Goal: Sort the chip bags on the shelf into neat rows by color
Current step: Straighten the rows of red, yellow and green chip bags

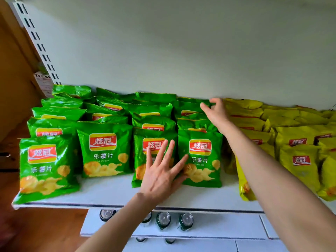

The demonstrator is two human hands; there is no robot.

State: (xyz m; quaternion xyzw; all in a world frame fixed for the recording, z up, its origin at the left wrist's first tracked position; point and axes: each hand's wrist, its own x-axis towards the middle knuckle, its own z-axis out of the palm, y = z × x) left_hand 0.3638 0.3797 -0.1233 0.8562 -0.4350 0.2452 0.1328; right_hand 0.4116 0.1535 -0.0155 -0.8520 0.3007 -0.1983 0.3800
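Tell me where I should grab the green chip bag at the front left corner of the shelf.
Pinch the flat sealed strip along the top of that green bag, coming from the front and above. It stands upright at the shelf edge with its top free, and squeezing the puffy middle would likely crush chips.

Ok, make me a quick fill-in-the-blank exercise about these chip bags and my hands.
1. The bags under the left hand are ___.
2. The yellow bags stand on the ___ side of the shelf.
3. The right hand reaches toward the ___ of the shelf.
Missing words: green, right, back.
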